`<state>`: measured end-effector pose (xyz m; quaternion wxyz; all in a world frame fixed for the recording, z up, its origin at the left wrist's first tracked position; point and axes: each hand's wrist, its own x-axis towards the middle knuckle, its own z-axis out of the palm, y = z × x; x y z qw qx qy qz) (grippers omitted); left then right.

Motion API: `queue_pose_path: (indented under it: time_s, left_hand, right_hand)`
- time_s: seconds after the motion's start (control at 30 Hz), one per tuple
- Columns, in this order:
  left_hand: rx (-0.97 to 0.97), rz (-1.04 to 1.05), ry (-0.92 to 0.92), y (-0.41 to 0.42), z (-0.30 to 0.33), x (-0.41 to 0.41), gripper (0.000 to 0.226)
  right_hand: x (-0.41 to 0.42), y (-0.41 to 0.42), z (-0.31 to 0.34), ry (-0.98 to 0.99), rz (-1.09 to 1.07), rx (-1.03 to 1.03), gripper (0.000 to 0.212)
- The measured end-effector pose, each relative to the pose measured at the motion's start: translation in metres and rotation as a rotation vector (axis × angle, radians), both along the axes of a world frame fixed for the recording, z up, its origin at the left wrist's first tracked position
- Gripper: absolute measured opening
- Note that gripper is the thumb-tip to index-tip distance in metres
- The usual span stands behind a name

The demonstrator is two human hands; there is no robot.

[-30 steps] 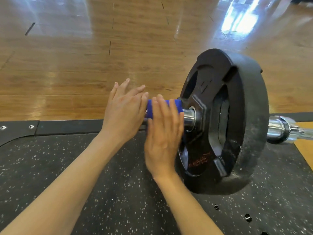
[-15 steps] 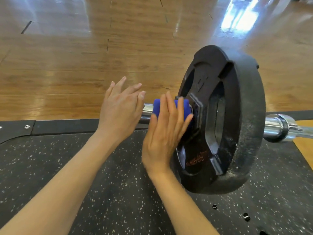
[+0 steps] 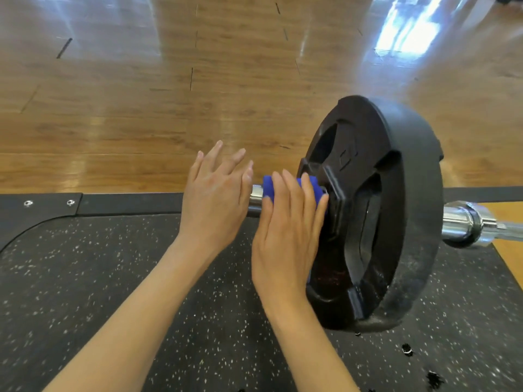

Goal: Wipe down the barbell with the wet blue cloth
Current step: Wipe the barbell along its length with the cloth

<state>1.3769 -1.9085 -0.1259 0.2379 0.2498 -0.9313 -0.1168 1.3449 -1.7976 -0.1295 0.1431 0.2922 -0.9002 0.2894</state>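
Blue cloth (image 3: 307, 190) is wrapped round the chrome sleeve of the barbell (image 3: 256, 197), right up against the inner face of the black weight plate (image 3: 396, 210). The right hand (image 3: 285, 236) lies over the cloth with its fingers straight and close together, pressing flat on it rather than curling round, the fingertips reaching just past the top of the bar. The left hand (image 3: 213, 202) stands just beside it on the bare end of the sleeve, fingers spread, loose and holding nothing; whether its palm touches the metal I cannot tell.

The plate stands on its rim on the speckled black rubber mat (image 3: 85, 278), and the bar runs on through it, its shiny collar (image 3: 467, 224) showing beyond the plate at the right. Between cloth and plate there is no gap. A short stretch of bare chrome shows between the two hands. The mat's far edge, a dark strip with two bolts (image 3: 48, 203), meets the glossy wooden floor (image 3: 169, 94), which lies wide behind the bar.
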Motion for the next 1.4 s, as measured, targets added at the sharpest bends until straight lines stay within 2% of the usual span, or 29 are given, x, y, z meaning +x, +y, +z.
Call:
queue_pose_path:
  time_s: [0.1,0.23,0.33,0.53,0.73,0.87,0.93,1.13,1.3,1.4]
  left_hand:
    - [0.009,0.001,0.0,0.012,0.002,0.011,0.058]
    - [-0.028,-0.01,-0.039,0.024,0.001,0.028,0.054]
    - [-0.058,0.002,-0.022,0.034,0.001,0.038,0.051]
    - [-0.033,0.034,-0.051,0.048,0.002,0.052,0.052]
    - [0.189,-0.028,-0.154,0.05,0.017,0.066,0.077]
    - [0.258,0.023,-0.043,0.063,0.014,0.088,0.062]
    - [0.278,0.036,-0.054,0.07,0.015,0.095,0.053]
    - [0.311,0.06,-0.067,0.078,0.032,0.106,0.057]
    - [0.323,0.065,-0.087,0.084,0.054,0.114,0.058]
    - [0.318,0.069,-0.075,0.086,0.069,0.115,0.059]
  right_hand:
    - [0.001,0.007,0.001,0.013,0.001,0.026,0.046]
    - [0.004,0.006,0.019,-0.116,-0.04,0.125,0.05]
    - [0.018,0.025,0.014,-0.021,-0.003,0.128,0.049]
    - [0.021,0.029,0.006,0.058,0.004,-0.007,0.033]
    - [0.022,0.036,0.015,0.046,0.071,0.094,0.037]
    - [0.02,0.04,0.022,0.037,0.134,0.065,0.02]
    - [0.022,0.044,0.027,0.063,0.166,0.079,0.027]
    - [0.037,0.063,0.043,0.153,0.369,0.121,0.054]
    - [0.044,0.073,0.071,0.24,0.483,0.136,0.042]
    - [0.044,0.084,0.099,0.344,0.531,0.156,0.045]
